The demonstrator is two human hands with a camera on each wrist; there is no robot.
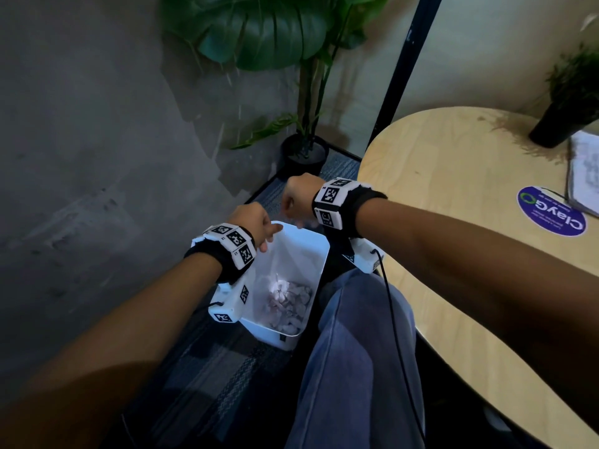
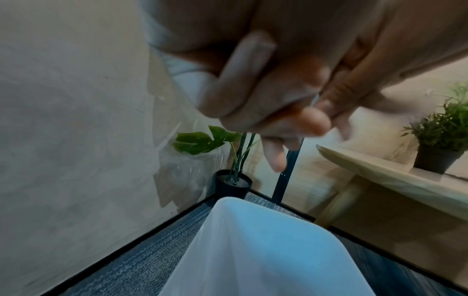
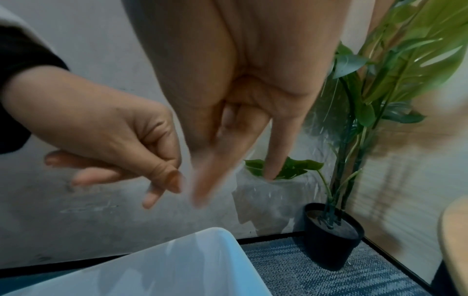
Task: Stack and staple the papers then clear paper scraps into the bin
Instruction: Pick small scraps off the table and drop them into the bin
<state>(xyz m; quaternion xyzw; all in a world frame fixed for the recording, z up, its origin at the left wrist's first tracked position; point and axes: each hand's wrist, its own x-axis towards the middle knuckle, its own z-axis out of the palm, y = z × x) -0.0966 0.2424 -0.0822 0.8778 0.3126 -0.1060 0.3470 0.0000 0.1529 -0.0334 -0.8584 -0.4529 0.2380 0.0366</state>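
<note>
A white bin stands on the floor by my knee, with crumpled paper scraps lying at its bottom. Both hands hover over its far rim. My left hand has thumb and forefinger pressed together and the other fingers loosely out; in the right wrist view this left hand shows no scrap. In the left wrist view my left hand has a thin pale sliver by the fingers, too blurred to name. My right hand points its straight fingers down and holds nothing. The stacked papers lie on the table.
The round wooden table is at my right, with a small potted plant and a blue sticker. A tall plant in a black pot stands in the corner behind the bin. A grey wall is on the left; my jeans-clad leg is beside the bin.
</note>
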